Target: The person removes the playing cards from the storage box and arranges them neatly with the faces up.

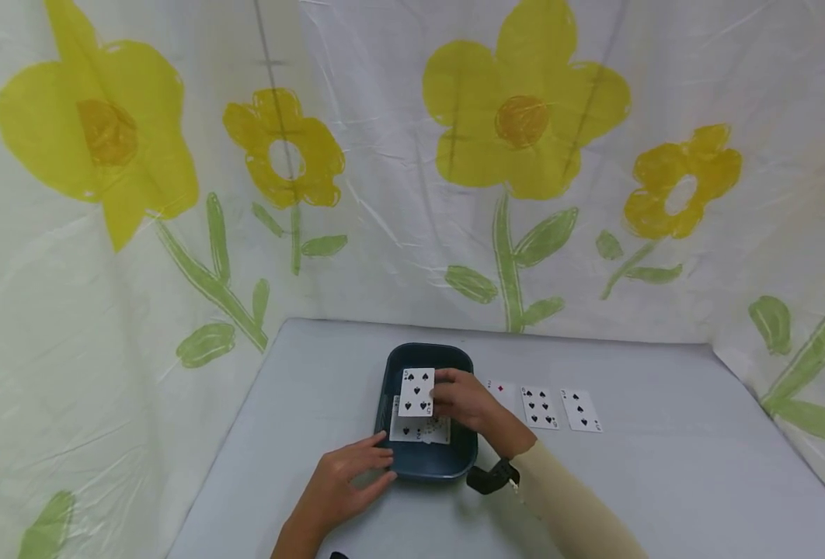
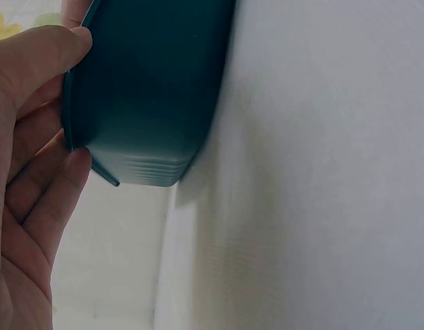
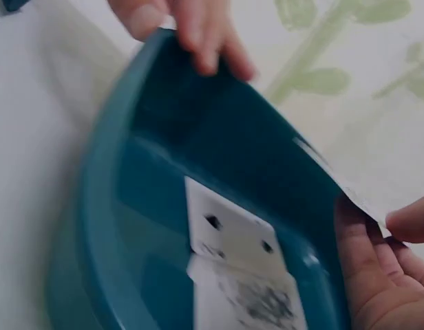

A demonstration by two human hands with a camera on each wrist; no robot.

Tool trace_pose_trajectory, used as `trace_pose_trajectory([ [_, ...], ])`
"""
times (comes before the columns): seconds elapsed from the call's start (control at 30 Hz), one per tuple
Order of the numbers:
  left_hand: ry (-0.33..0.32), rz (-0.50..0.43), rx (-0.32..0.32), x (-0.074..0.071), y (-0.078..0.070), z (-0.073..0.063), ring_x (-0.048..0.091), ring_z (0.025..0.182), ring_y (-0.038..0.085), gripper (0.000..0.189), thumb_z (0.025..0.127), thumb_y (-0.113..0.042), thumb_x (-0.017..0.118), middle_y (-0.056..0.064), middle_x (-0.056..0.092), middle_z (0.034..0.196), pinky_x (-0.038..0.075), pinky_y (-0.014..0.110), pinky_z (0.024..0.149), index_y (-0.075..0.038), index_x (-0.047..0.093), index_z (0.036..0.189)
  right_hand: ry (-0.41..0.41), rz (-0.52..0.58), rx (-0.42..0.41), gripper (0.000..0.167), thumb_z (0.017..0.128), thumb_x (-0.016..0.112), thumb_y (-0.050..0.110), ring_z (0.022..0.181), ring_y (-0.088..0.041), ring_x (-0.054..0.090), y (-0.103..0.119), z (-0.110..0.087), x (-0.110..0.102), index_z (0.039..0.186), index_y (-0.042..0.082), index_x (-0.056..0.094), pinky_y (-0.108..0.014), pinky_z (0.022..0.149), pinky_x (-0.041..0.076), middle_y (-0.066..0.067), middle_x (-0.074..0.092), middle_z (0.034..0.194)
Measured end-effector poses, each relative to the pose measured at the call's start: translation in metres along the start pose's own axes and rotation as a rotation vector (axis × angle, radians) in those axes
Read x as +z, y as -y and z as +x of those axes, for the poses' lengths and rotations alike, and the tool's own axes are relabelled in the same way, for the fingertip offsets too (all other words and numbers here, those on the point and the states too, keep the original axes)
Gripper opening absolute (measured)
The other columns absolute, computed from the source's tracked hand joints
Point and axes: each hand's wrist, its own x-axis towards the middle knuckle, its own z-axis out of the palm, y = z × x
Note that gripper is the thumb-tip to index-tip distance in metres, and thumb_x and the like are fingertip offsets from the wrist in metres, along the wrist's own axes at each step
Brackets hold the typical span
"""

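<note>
My right hand (image 1: 468, 400) pinches a five of spades playing card (image 1: 412, 384) by its right edge, above a dark teal plastic tray (image 1: 432, 466). In the right wrist view this card (image 3: 343, 182) is seen nearly edge-on, between thumb and fingers. Lying in the tray are overlapping cards (image 3: 229, 230), one with spade marks and one with an ornate dark figure; the held card partly covers them in the head view. My left hand (image 1: 346, 481) grips the tray's left rim, fingers over the edge and thumb (image 2: 78, 41) against the outer wall.
Right of the tray, face up on the white table (image 1: 664, 466), lie a diamond card (image 1: 502, 392) partly hidden by my right hand, a six of spades (image 1: 540, 409) and a three of spades (image 1: 581, 410). A flower-printed curtain (image 1: 384, 233) stands behind the table.
</note>
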Motion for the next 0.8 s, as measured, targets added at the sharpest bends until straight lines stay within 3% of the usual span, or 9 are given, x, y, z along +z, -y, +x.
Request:
trace_pose_trajectory([
  [0.2, -0.001, 0.022, 0.011, 0.001, 0.000, 0.001, 0.068, 0.110, 0.017, 0.019, 0.076, -0.019, 0.088, -0.003, 0.076, 0.102, 0.059, 0.037, 0.084, -0.012, 0.081, 0.092, -0.045, 0.040, -0.042, 0.044, 0.094, 0.057, -0.005, 0.102, -0.027, 0.064, 0.009, -0.006, -0.031, 0.137, -0.009, 0.047, -0.038, 0.087, 0.056, -0.025, 0.059, 0.128],
  [0.43, 0.012, 0.029, -0.018, 0.002, -0.002, 0.002, 0.069, 0.109, 0.019, 0.019, 0.077, -0.019, 0.088, -0.002, 0.076, 0.101, 0.059, 0.038, 0.083, -0.011, 0.081, 0.093, -0.084, 0.050, -0.063, 0.047, 0.097, 0.055, -0.006, 0.102, -0.025, 0.066, 0.013, -0.021, -0.073, 0.142, -0.011, 0.041, -0.034, 0.087, 0.057, -0.027, 0.056, 0.132],
  [0.8, -0.016, 0.018, -0.015, 0.002, -0.001, 0.001, 0.068, 0.110, 0.016, 0.021, 0.074, -0.018, 0.090, -0.009, 0.075, 0.102, 0.058, 0.036, 0.084, -0.012, 0.081, 0.092, -0.168, 0.034, -0.047, 0.054, 0.100, 0.051, -0.005, 0.113, -0.023, 0.060, 0.007, -0.043, -0.146, 0.148, -0.015, 0.029, -0.031, 0.093, 0.054, -0.034, 0.039, 0.146],
])
